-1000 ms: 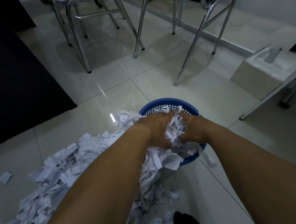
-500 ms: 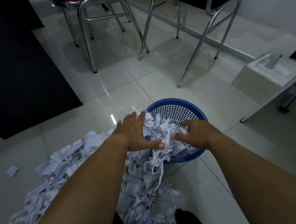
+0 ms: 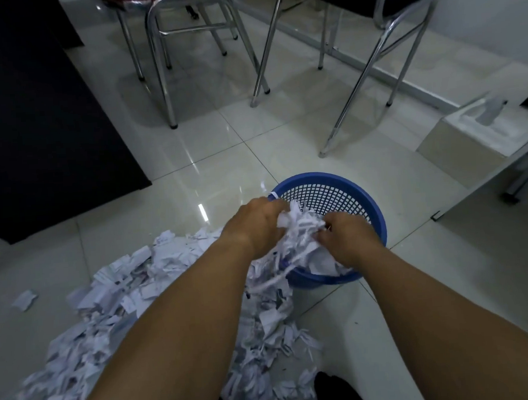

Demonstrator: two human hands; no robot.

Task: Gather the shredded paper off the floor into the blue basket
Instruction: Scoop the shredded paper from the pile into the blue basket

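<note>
head view: at centre frame the left hand [image 3: 256, 224] and right hand [image 3: 349, 237] squeeze a wad of shredded paper [image 3: 301, 225] between them. the fingers are curled into it, probably so loose strips don't spill. the wad sits over the near rim of the blue basket [image 3: 320, 175], with strips trailing outside. a larger heap [image 3: 113, 289] lies on the floor [image 3: 223, 159] at lower left, apart from the fingers.
</note>
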